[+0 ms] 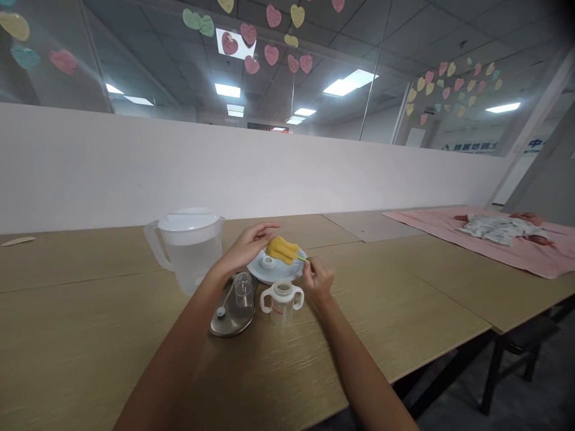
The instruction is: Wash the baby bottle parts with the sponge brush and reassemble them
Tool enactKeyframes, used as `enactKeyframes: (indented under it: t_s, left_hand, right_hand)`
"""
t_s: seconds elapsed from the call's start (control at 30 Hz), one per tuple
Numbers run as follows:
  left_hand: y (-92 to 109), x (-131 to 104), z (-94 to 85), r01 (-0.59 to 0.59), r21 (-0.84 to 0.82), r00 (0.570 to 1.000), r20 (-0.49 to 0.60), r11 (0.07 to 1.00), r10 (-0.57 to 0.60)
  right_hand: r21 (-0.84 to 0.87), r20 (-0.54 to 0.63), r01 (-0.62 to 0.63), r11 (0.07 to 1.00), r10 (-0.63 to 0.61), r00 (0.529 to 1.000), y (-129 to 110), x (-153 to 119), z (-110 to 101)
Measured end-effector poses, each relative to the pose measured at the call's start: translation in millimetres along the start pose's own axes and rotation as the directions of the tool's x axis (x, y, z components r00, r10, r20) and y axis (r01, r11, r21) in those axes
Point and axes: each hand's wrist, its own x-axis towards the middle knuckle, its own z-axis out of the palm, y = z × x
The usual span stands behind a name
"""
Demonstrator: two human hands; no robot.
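1. Head view: the yellow sponge brush [283,249] is held up over the plate [271,279], the landmark here, with its green stem [300,258] angled toward the plate's right rim.
2. The right hand [319,279], at the plate's right rim, has its fingers closed on the stem.
3. The left hand [254,244], above the plate's left side, reaches the sponge's left end with fingers extended; whether they grip it or merely rest there, I cannot tell.
4. The brush looks light, its head soft and likely to squash, perhaps slippery if wet; the thin stem seems the firmer hold, close to the head.
5. On the plate sits a white ring [268,262]; on its near side, the two-handled bottle [283,304]; near-left, the metal tray [230,326] with a clear cover [243,285]; farther left, the lidded jug [192,257].
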Motion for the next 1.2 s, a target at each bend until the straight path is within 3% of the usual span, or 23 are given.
enactKeyframes:
  t_s: [0.2,0.6,0.8,1.2]
  left_hand:
    - [5.8,-2.7,0.4,0.086,-0.088,0.996,0.008,0.992,-0.085]
    - [7.6,-3.1,0.6,0.101,-0.168,0.995,0.042,0.981,-0.095]
    - [7.8,-3.2,1.3,0.161,-0.256,0.987,0.063,0.953,-0.15]
    - [-0.8,0.6,5.5,0.134,-0.345,0.99,0.003,0.929,-0.142]
  right_hand:
    - [0.011,-0.012,-0.018,1.0,0.019,1.0,1.8,-0.2,-0.3]
    - [0.006,-0.024,-0.014,1.0,0.014,1.0,2.1,1.5,-2.2]
    - [0.009,-0.03,-0.015,1.0,0.015,0.999,1.9,1.5,-2.3]
    - [-0.003,-0.039,-0.026,1.0,0.026,0.999,3.2,0.8,-1.3]
